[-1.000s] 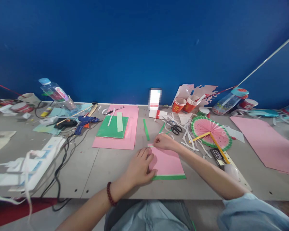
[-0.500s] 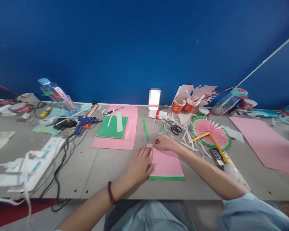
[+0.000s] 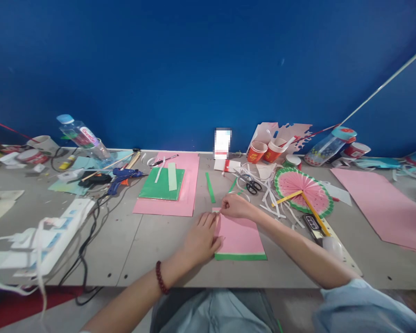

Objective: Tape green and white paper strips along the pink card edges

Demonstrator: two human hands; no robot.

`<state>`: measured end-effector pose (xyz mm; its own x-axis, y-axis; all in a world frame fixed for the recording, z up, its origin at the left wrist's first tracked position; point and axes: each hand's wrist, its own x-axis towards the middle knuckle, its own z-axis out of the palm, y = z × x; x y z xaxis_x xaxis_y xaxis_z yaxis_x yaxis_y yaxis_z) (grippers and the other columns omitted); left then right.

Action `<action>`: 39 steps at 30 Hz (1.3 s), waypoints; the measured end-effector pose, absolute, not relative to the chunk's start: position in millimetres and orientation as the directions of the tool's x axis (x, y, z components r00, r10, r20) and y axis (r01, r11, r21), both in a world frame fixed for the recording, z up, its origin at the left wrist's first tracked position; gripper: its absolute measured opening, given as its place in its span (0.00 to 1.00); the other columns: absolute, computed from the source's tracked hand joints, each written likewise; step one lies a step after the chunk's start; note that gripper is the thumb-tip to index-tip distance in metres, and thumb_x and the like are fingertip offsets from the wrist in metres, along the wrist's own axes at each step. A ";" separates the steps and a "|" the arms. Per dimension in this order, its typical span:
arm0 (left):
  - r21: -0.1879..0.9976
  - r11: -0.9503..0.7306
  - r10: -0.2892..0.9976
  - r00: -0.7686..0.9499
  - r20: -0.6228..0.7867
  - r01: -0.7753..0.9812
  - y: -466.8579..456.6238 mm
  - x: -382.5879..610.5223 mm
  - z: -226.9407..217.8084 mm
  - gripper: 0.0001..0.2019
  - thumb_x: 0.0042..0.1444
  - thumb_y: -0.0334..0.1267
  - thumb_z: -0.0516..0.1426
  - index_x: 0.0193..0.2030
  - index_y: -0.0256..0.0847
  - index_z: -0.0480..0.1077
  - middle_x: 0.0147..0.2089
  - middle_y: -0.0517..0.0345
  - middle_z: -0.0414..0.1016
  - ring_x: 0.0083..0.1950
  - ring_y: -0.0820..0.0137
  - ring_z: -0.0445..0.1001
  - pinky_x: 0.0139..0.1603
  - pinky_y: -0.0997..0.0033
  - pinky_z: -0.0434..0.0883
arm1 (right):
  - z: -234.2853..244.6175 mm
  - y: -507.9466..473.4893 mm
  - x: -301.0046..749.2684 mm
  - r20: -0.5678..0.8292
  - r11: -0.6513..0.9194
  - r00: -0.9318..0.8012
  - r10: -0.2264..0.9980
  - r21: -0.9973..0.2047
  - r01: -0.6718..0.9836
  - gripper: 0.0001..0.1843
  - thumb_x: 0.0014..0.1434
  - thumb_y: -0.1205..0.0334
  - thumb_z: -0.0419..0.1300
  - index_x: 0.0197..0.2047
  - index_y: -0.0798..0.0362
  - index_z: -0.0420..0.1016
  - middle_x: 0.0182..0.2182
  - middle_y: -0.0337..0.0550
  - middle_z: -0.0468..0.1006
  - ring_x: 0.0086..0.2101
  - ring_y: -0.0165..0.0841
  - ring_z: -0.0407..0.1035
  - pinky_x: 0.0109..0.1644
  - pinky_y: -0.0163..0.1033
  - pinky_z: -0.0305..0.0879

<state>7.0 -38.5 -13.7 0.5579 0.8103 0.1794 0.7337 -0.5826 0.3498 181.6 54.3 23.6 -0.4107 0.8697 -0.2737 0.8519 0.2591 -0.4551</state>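
A small pink sheet with a green strip along its near edge [image 3: 241,238] lies on the grey table [image 3: 152,245] in front of me. My left hand [image 3: 201,238] rests flat on the sheet's left edge, fingers stretched out and pressing down. My right hand [image 3: 235,205] is at the sheet's far left corner, fingers pinched together on that edge of the paper. A bead bracelet sits on my left wrist.
Black scissors [image 3: 252,185] and white paper strips lie behind my right hand. A watermelon paper fan [image 3: 303,189] and a ruler [image 3: 336,243] are to the right. Pink and green sheets [image 3: 166,185], a blue glue gun [image 3: 123,178], a power strip [image 3: 41,238] and cables sit left. Red paper cups [image 3: 265,150] stand at the back.
The pink sheet has shifted slightly left and away from me under my hands. Both hands stay at its left edge and far corner.
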 end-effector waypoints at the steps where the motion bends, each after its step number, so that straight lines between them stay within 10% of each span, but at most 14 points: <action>1: 0.355 -0.582 0.811 0.555 0.184 0.732 -38.5 6.9 -13.9 0.27 0.58 0.43 0.52 0.63 0.36 0.55 0.57 0.44 0.64 0.59 0.56 0.60 0.59 0.52 0.59 | 23.6 54.2 181.6 -0.272 0.258 -0.410 0.871 -0.456 0.852 0.04 0.47 0.65 0.59 0.24 0.54 0.75 0.26 0.40 0.77 0.28 0.29 0.68 0.29 0.31 0.55; 39: 0.362 -0.585 0.805 0.572 0.155 0.726 -34.1 3.8 -13.2 0.29 0.56 0.42 0.54 0.64 0.37 0.56 0.57 0.47 0.64 0.58 0.56 0.58 0.59 0.54 0.59 | 25.8 57.4 202.3 -0.322 0.187 -0.377 0.869 -0.491 0.851 0.17 0.48 0.53 0.62 0.19 0.53 0.63 0.19 0.33 0.64 0.24 0.26 0.59 0.27 0.32 0.48</action>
